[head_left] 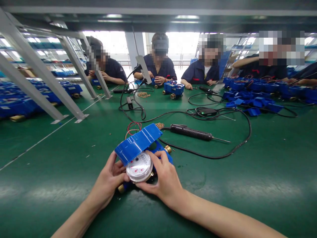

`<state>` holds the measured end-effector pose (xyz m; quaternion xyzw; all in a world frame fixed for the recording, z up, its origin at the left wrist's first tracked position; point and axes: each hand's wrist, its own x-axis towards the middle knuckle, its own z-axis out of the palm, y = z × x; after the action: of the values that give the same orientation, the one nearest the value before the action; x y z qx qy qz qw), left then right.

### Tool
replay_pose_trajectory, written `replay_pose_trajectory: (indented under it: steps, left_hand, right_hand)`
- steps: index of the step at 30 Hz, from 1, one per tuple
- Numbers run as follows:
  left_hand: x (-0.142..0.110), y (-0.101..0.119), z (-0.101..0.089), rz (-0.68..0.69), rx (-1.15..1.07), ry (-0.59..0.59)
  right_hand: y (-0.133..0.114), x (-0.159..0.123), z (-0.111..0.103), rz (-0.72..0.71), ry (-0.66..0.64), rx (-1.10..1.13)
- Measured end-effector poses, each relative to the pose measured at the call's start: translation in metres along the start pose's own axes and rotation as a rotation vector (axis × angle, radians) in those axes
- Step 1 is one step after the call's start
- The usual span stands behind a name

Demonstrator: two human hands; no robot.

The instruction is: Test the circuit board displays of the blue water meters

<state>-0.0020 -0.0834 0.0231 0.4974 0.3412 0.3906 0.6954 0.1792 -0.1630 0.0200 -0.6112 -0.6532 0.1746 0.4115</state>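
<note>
A round water meter dial with a clear cover and red pointers sits tilted toward me near the front middle of the table. My right hand is closed around its right side, thumb below and fingers above. My left hand has its thumb against the dial's left edge; its other fingers are partly hidden behind a blue plastic cover. This cover stands slanted over the top of the dial. Beneath and behind lies a blue housing with a brass fitting. Red and dark wires loop out behind the cover.
A black electric screwdriver with its cable lies behind, beside a small pile of brass screws. Blue parts are heaped at back right. Metal frame legs rise at left. Several co-workers sit across the green table.
</note>
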Motion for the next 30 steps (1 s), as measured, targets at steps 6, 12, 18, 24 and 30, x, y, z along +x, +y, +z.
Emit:
replay_pose_trajectory:
  steps: [6,12,18,24,30]
  left_hand:
    - [-0.001,-0.003,-0.001,0.011,-0.001,0.015]
    - [0.002,-0.002,-0.003,-0.034,-0.027,-0.017]
    - [0.004,0.008,-0.006,-0.056,-0.064,-0.084]
    - [0.012,0.017,0.002,0.085,0.119,-0.056]
    - [0.012,0.011,-0.005,0.241,0.202,0.006]
  right_hand:
    - [-0.003,0.0,0.002,-0.012,0.021,0.02]
    - [-0.007,-0.003,-0.003,0.032,-0.02,0.034]
    - [-0.009,-0.003,-0.035,0.171,-0.213,0.239]
    - [0.008,0.007,-0.052,0.34,-0.211,0.686]
    - [0.011,0.015,-0.056,0.424,-0.18,0.858]
